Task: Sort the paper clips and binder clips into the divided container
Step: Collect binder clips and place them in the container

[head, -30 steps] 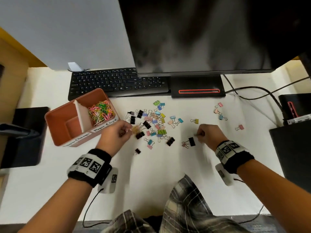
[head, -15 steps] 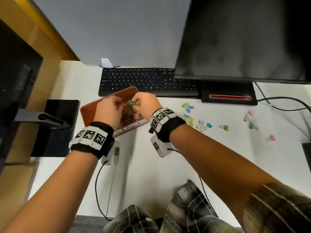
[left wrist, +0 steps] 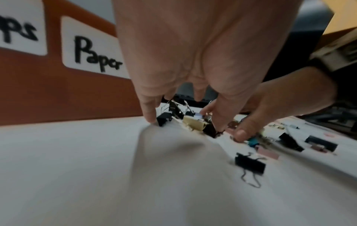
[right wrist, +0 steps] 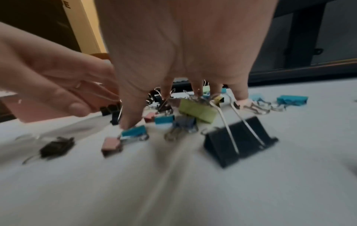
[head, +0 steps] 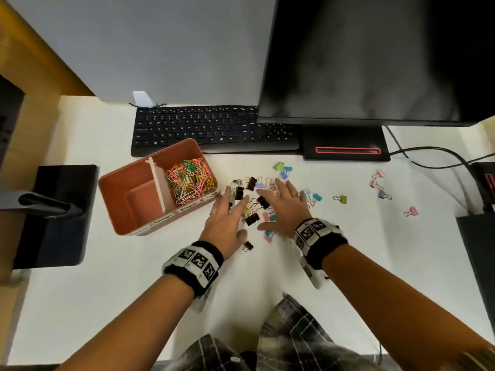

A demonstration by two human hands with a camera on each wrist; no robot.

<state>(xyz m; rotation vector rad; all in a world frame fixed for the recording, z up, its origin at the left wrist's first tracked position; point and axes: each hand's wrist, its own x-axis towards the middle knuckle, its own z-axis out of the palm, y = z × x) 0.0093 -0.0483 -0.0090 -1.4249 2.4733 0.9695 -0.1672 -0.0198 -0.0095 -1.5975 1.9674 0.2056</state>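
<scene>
The brown divided container (head: 107, 184) stands left of centre, its near wall (left wrist: 58, 91) bearing a "Paper" label. Coloured paper clips (head: 190, 180) fill its right compartment; I see nothing in the left one. Black and coloured binder clips (head: 253, 184) lie heaped on the white table. My left hand (head: 235, 212) and right hand (head: 270, 207) hover side by side over the heap, fingers spread and straight, holding nothing. In the left wrist view a fingertip touches the table beside a yellow clip (left wrist: 193, 124). In the right wrist view my thumb touches a blue clip (right wrist: 134, 131) near a large black clip (right wrist: 239, 143).
A keyboard (head: 214, 129), a monitor (head: 375, 57) and its base (head: 345, 148) line the back. Stray clips (head: 380, 183) lie at the right, near cables (head: 428, 153) and a black box (head: 479, 250). A black stand (head: 53, 210) sits left of the container.
Half a second ago both hands were over the container's paper clip compartment. They have come back right to the binder clip heap, now with fingers spread.
</scene>
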